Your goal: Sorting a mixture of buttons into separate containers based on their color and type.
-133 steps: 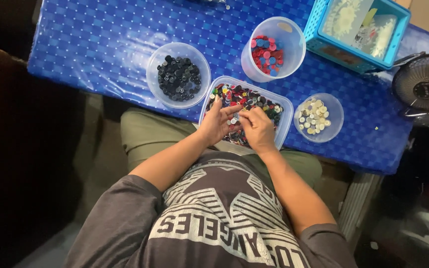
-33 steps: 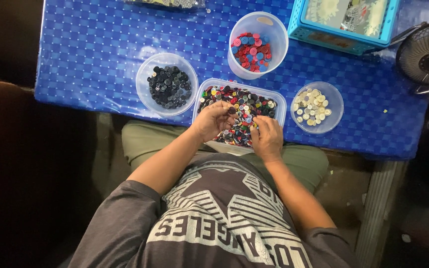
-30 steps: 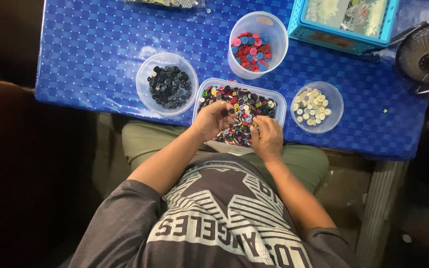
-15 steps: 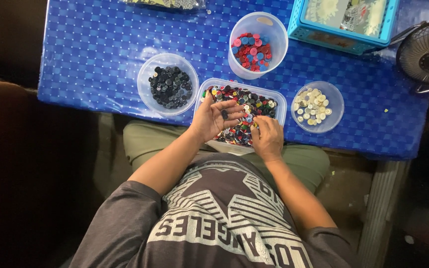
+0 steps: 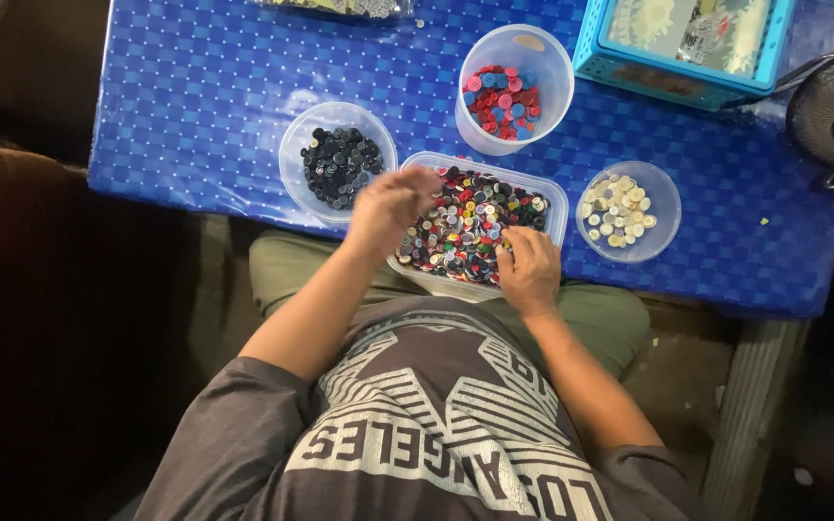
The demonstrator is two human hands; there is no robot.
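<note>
We sat over the blue table [image 5: 195, 106], and everything we needed lay within reach of our fingers. Largest beneath them was the clear rectangular tray of mixed buttons [image 5: 480, 224], at the table's near edge; our right hand [image 5: 530, 268] rested on its near right corner, fingers curled down among the buttons, though we could not tell whether they pinched one. Our left hand [image 5: 388, 205] was blurred at the tray's left end, between it and the round bowl of dark buttons [image 5: 338, 164] just off its fingertips; the fingers looked loosely gathered, but what they held, if anything, did not show. Beyond the tray, farther from both hands, stood the tall tub of red and blue buttons [image 5: 514, 92], and just right of our right fingers the small bowl of pale buttons [image 5: 627, 210]. To do this sorting well, we judged, we should have taken one button at a time between thumb and forefinger, lifted clear of the tray's rim, and let go low over the matching bowl so nothing bounced out, with the other hand steadying the tray.
</note>
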